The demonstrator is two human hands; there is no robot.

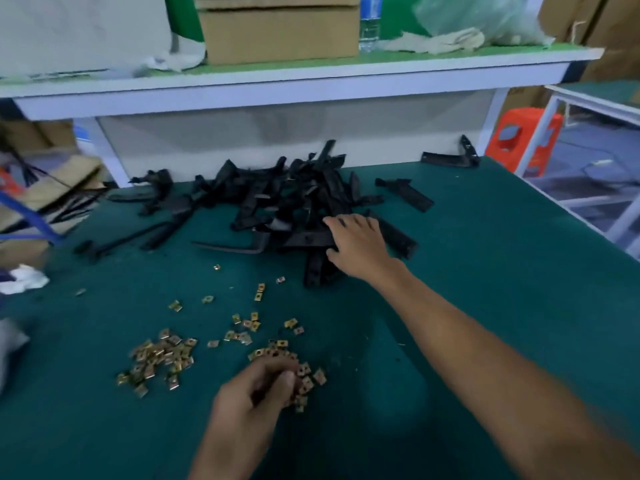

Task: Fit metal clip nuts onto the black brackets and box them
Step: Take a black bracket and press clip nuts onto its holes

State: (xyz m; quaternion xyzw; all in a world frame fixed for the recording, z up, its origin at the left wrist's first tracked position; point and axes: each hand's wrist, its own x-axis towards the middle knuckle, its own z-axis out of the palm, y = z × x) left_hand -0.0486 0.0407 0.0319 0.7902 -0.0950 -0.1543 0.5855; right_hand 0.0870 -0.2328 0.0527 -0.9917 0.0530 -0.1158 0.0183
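Note:
A heap of black brackets [277,199] lies in the middle of the green table [485,271], toward the back. My right hand [360,242] reaches into the heap's near right edge, its fingers spread over a bracket [308,240] and its thumb down beside it. Brass-coloured clip nuts [159,358] lie scattered on the near half of the table in a few loose clusters. My left hand [256,393] is curled over the right-hand cluster [273,353], fingertips pinching at the nuts; what sits between them is blurred.
A white shelf [311,77] runs across the back, with a cardboard box [280,32], a water bottle [370,26] and plastic bags on it. Lone brackets lie at the back right [450,157]. An orange stool [523,140] stands off the table's right side. White rags lie at the left edge.

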